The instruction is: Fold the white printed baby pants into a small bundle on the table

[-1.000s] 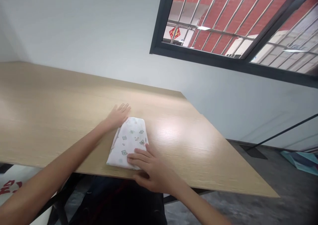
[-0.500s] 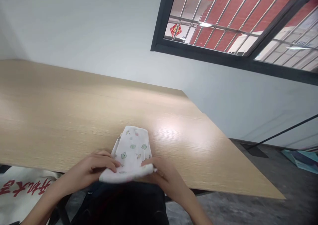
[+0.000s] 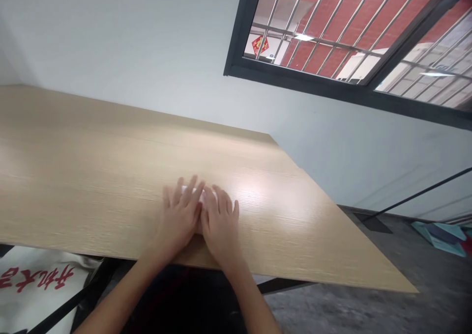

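Note:
A folded white cloth (image 3: 199, 227) lies on the wooden table near its front edge, and both hands cover most of it. Only a pale strip shows between the hands and at the fingertips, so its small animal print is hidden now. My left hand (image 3: 178, 221) rests palm down on the cloth's left part with fingers spread, slightly blurred. Beside it, my right hand (image 3: 221, 223) lies flat over the right part, fingers stretched forward. The thumbs are close together over the middle.
The light wooden table (image 3: 110, 177) stretches far to the left and narrows to a corner at the front right. Behind it are a pale wall (image 3: 147, 44) and a barred window (image 3: 313, 29). A white bag with red characters (image 3: 37, 285) sits below the front left edge.
The cloth's near end, previously held up by both hands at the table edge, is folded over away from me. My hands have moved forward, let go and flattened on it.

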Tool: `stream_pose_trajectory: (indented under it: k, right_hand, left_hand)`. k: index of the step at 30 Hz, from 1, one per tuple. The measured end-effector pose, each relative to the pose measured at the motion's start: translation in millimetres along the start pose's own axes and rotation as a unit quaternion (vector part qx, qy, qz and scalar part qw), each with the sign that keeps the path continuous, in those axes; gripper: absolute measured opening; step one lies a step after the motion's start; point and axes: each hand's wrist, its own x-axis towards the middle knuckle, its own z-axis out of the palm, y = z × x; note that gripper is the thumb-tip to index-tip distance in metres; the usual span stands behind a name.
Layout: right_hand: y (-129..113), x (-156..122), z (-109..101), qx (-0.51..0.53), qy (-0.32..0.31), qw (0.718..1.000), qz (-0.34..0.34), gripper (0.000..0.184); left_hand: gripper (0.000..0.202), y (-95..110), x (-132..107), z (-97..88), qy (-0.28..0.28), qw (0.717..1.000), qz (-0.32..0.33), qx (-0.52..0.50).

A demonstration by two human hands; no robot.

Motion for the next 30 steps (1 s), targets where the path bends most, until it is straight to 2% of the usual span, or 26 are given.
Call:
stream_pose_trajectory:
  k: [2, 3, 4, 6, 8, 9, 11, 13, 15, 18, 21, 23, 26, 27, 30]
  right_hand:
    - [13.8, -9.1, -6.3, -0.002, -0.075, 0.997, 0.010, 0.044]
    - [21.4, -14.5, -10.8, -0.003, -0.085, 0.996, 0.037, 0.045]
    - [27.6, -20.9, -15.2, -0.005, -0.064, 0.996, 0.068, 0.045]
    - [30.7, -36.8, -20.2, -0.004, 0.048, 0.995, 0.089, 0.037]
    - [19.4, -53.7, -16.9, 0.020, 0.152, 0.988, 0.026, 0.026]
    - [10.5, -60.6, -12.2, 0.034, 0.167, 0.985, -0.021, 0.024]
    - [-6.1, -66.7, 0.2, 0.034, 0.137, 0.987, -0.080, 0.028]
    - [-13.0, -60.6, 10.6, 0.006, 0.075, 0.995, -0.072, 0.036]
    - [-8.6, -45.5, 13.6, -0.012, 0.006, 0.999, -0.047, 0.041]
    - [6.6, -25.0, 1.7, -0.003, -0.102, 0.994, -0.047, 0.045]
    - [16.3, -25.0, -20.0, 0.009, -0.163, 0.985, -0.063, 0.045]
    - [17.6, -31.9, -30.8, 0.010, -0.190, 0.978, -0.081, 0.051]
    - [13.5, -34.6, -31.1, 0.010, -0.225, 0.966, -0.125, 0.078]
    - [10.8, -31.6, -27.3, 0.008, -0.223, 0.966, -0.133, 0.082]
    - [3.2, -17.8, -15.1, -0.002, -0.183, 0.977, -0.113, 0.071]
  left_hand:
    - [0.044, -11.6, -14.5, 1.3, -0.077, 0.996, 0.043, 0.013]
    - [0.045, -20.3, -21.2, 0.3, -0.100, 0.994, 0.037, 0.009]
    - [0.047, -29.2, -25.7, -1.6, -0.106, 0.994, 0.014, 0.007]
    - [0.051, -42.5, -23.7, -7.0, -0.099, 0.994, -0.039, 0.002]
    - [0.053, -43.6, -5.7, -12.2, -0.092, 0.993, -0.070, -0.018]
    - [0.053, -39.2, 7.0, -14.0, -0.100, 0.992, -0.067, -0.039]
    - [0.046, -23.0, 30.2, -15.1, -0.145, 0.985, -0.039, -0.085]
    - [0.040, -2.3, 38.0, -12.8, -0.182, 0.978, -0.022, -0.096]
    - [0.040, 16.7, 23.9, -9.1, -0.174, 0.981, -0.062, -0.062]
    - [0.041, 30.9, -22.2, -8.5, -0.121, 0.982, -0.144, -0.033]
    - [0.047, 19.4, -57.5, -18.7, -0.147, 0.977, -0.120, -0.097]
    - [0.049, 1.7, -61.5, -26.5, -0.177, 0.973, -0.085, -0.119]
    - [0.043, -21.7, -42.9, -29.6, -0.175, 0.977, -0.070, -0.102]
    - [0.041, -25.4, -33.4, -27.8, -0.170, 0.978, -0.062, -0.101]
    - [0.035, -18.7, -7.5, -18.0, -0.174, 0.977, -0.015, -0.122]
